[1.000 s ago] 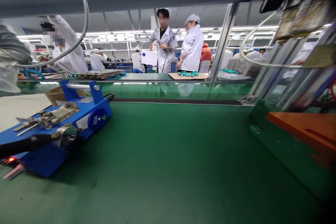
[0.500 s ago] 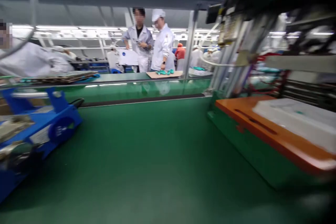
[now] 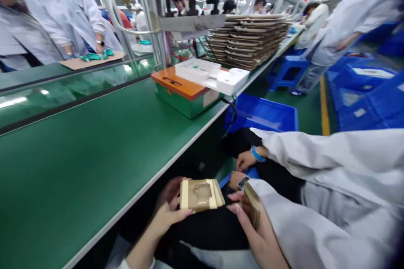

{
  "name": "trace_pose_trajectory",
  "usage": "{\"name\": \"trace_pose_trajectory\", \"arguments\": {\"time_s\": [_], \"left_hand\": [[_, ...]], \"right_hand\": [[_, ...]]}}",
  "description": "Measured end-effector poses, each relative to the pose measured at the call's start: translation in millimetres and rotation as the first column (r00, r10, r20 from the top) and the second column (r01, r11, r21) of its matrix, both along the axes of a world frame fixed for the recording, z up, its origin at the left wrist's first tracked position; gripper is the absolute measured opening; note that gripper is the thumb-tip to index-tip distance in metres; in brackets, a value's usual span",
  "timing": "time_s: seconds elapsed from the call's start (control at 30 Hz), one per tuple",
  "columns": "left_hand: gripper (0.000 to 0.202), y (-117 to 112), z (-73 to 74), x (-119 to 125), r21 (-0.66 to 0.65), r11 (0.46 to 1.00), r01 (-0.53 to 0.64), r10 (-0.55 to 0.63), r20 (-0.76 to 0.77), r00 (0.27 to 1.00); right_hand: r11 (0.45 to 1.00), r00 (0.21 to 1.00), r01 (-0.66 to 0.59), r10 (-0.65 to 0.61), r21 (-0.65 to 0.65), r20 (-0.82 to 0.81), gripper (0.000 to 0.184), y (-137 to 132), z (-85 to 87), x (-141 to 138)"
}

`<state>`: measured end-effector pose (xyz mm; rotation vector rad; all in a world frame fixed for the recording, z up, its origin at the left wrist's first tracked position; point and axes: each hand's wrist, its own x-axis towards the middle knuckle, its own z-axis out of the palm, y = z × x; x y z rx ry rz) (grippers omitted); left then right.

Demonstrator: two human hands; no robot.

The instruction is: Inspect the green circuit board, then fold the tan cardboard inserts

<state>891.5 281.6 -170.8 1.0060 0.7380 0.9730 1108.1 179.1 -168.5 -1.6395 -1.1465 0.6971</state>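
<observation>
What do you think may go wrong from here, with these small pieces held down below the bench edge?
The small tan stack in the right hand looks pinched at its edge, so pieces might slip and drop. The flat tan card piece sits on the left hand and could slide off. A co-worker's hand is close, so a bump seems possible.

"What sits in the grips?"
"The left grip (image 3: pixel 170 204) holds a cardboard piece (image 3: pixel 202 194); the right grip (image 3: pixel 251 222) holds a small cardboard stack (image 3: pixel 252 204), just beside it."
"And ahead?"
"The desk (image 3: pixel 78 168) runs left of both grips, a fixture (image 3: pixel 186 92) on it, stacked boards (image 3: pixel 249 40) behind that; a plastic crate (image 3: pixel 261 113) lies beyond the grips, below the desk's edge."
</observation>
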Motion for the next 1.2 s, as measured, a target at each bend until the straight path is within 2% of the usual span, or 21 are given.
{"name": "trace_pose_trajectory", "arguments": {"time_s": [0.13, 0.23, 0.37, 0.5, 0.63, 0.73, 0.8, 0.9, 1.03, 1.2], "left_hand": [[0.066, -9, 21.1, 8, 0.173, 0.965, 0.199, -0.207, 0.026, 0.978], [0.065, -15, 34.3, 12, 0.253, 0.936, 0.245, -0.255, 0.006, 0.967], [0.064, -21, 40.4, 11, 0.277, 0.923, 0.268, -0.279, -0.002, 0.96], [0.065, -24, 40.4, 12, 0.278, 0.932, 0.232, -0.245, 0.014, 0.969], [0.061, -27, 36.5, 19, 0.25, 0.953, 0.17, -0.196, 0.08, 0.977], [0.058, -33, 31.3, 26, 0.202, 0.973, 0.114, -0.139, 0.114, 0.984], [0.058, -39, 28.9, 31, 0.171, 0.979, 0.11, -0.13, 0.113, 0.985], [0.057, -48, 29.2, 38, 0.107, 0.986, 0.129, -0.141, 0.115, 0.983], [0.051, -54, 35.0, 40, -0.042, 0.998, 0.048, -0.04, 0.17, 0.985], [0.046, -53, 45.3, 35, -0.135, 0.991, 0.022, 0.008, 0.213, 0.977]], "right_hand": [[0.998, 0.944, -0.059, 0.067, 0.035, -0.323, 0.037, 2, 11.5, -1], [0.993, 0.828, -0.098, 0.118, 0.066, -0.548, 0.043, -3, 17.0, -3], [0.987, 0.701, -0.128, 0.157, 0.094, -0.695, 0.052, -7, 27.8, -7], [0.987, 0.638, -0.107, 0.161, 0.12, -0.753, 0.055, -9, 40.3, -9], [0.98, 0.58, -0.105, 0.2, 0.171, -0.79, 0.058, -10, 41.0, -12], [0.963, 0.591, -0.079, 0.252, 0.257, -0.766, 0.072, -7, 35.7, -16], [0.959, 0.614, -0.035, 0.242, 0.281, -0.751, 0.077, -5, 32.0, -18], [0.961, 0.645, 0.003, 0.208, 0.275, -0.735, 0.073, -3, 27.4, -19], [0.954, 0.66, -0.003, 0.228, 0.3, -0.716, 0.063, 0, 24.0, -19], [0.954, 0.614, -0.037, 0.256, 0.296, -0.747, 0.061, 8, 29.8, -17]]}}
